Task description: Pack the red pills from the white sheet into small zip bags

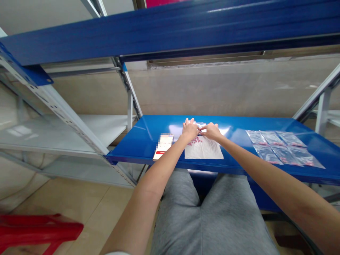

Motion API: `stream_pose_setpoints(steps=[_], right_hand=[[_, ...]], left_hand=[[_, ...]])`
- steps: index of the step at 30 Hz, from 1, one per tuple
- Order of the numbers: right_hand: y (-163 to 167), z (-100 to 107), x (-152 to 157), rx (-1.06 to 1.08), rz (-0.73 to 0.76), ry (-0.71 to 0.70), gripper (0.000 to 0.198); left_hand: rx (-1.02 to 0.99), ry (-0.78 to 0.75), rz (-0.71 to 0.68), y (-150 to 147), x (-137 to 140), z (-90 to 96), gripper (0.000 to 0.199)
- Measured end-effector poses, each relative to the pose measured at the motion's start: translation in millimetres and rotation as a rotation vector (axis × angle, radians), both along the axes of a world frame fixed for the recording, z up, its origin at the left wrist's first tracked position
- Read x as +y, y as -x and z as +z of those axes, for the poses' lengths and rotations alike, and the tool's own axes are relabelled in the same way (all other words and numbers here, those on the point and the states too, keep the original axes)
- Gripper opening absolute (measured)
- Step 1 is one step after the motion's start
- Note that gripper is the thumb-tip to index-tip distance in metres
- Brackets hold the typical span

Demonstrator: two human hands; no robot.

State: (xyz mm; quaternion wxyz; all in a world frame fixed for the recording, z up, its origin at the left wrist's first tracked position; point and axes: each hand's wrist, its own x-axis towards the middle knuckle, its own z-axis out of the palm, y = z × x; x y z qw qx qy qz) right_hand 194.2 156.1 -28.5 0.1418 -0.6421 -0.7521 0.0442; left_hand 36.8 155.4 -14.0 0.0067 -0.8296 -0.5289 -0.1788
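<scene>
1. While stretched forward over the blue worktop [140, 145], left hand [190, 130] and right hand [211, 131] close together, fingers bent inward and tips almost meeting.
2. Between and just beyond those fingertips, a clear plastic bag [201, 124], partly covered by the left hand; too small to tell whether pinched by either hand or only touched.
3. Just on the near side of the left hand, small red pieces [196, 141], loose and scattered over the upper left part of a white cloth [204, 151] spread flat near the front edge.
4. Left of the cloth, beside the left forearm, a phone [164, 147] lying screen up, lit, with a red bar low on the display and part of it pixelated.
5. Well apart to the right, filled bags [283, 147], six in two rows of three, with red showing along the near edges.
6. Under the front edge, grey trousers [215, 216].
7. Farther out, pale shelves [92, 129] to the left, a red stool [37, 228] at lower left, and a blue beam [170, 32] overhead.
</scene>
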Motion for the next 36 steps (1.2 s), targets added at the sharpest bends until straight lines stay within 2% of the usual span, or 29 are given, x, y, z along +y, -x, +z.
stream_pose_setpoints(steps=[7, 12, 14, 16, 20, 23, 26, 31, 36], right_hand=[[-11, 15, -20, 0.031, -0.033, -0.067, 0.035], [-60, 19, -66, 0.116, -0.089, -0.156, 0.034], [-91, 19, -90, 0.117, -0.14, -0.155, 0.032], [-126, 19, -114, 0.085, -0.238, -0.153, 0.031], [-186, 19, -155, -0.036, -0.503, -0.114, 0.027], [-210, 19, -174, -0.072, -0.59, -0.069, 0.021], [-219, 19, -186, 0.001, -0.642, 0.004, 0.018], [-217, 18, -194, 0.231, -0.656, 0.171, 0.025], [-201, 21, -196, 0.581, -0.644, 0.407, 0.029]], left_hand=[[0.015, -0.016, -0.004, -1, -10, 6.2, 0.022], [-0.118, -0.107, 0.004, -24, -35, 21.0, 0.027], [-0.144, -0.106, -0.087, -46, -54, 23.7, 0.028], [-0.139, -0.044, -0.243, -75, -76, 21.6, 0.028], [-0.142, 0.022, -0.51, -144, -116, 3.9, 0.033], [-0.14, 0.049, -0.474, -187, -138, -12.1, 0.037], [-0.132, 0.082, -0.364, -206, -151, -21.1, 0.035], [-0.138, 0.1, -0.291, -199, -163, -21.1, 0.031], [-0.218, 0.177, -0.231, -179, -177, -21.2, 0.024]])
